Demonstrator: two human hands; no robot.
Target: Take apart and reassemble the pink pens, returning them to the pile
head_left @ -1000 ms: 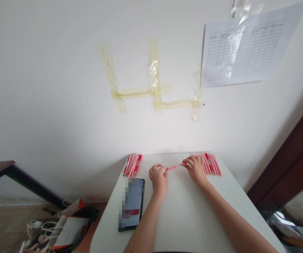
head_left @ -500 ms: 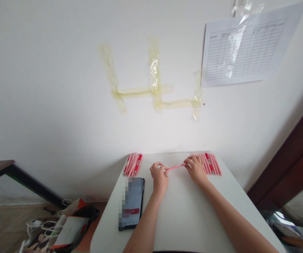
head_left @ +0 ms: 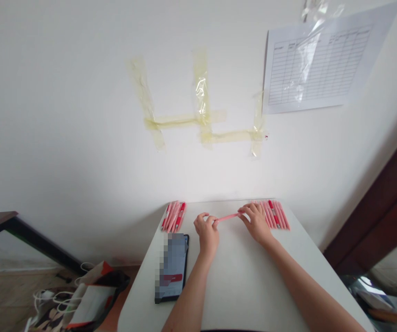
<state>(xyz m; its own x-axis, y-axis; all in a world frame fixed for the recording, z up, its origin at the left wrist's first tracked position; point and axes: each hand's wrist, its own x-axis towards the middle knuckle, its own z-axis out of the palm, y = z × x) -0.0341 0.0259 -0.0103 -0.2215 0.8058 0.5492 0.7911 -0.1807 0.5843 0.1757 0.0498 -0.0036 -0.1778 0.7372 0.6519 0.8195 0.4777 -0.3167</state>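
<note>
Over the far part of a white table (head_left: pixel 239 276), both my hands hold one thin pink pen (head_left: pixel 226 216) between them. My left hand (head_left: pixel 207 233) pinches its left end with closed fingers. My right hand (head_left: pixel 256 222) grips its right end, fingers curled. A row of several pink and red pens (head_left: pixel 277 215) lies just right of my right hand. A second bunch of pink and red pens (head_left: pixel 174 216) lies at the table's far left corner, left of my left hand.
A dark phone (head_left: pixel 172 267) lies on the table's left side by my left forearm. The white wall behind carries yellowed tape strips (head_left: pixel 201 115) and a printed sheet (head_left: pixel 317 62). Bags and cables (head_left: pixel 80 299) sit on the floor at left; dark wood furniture (head_left: pixel 385 207) stands at right.
The pen between my hands has risen slightly and lies more level. Both hands stay almost in place.
</note>
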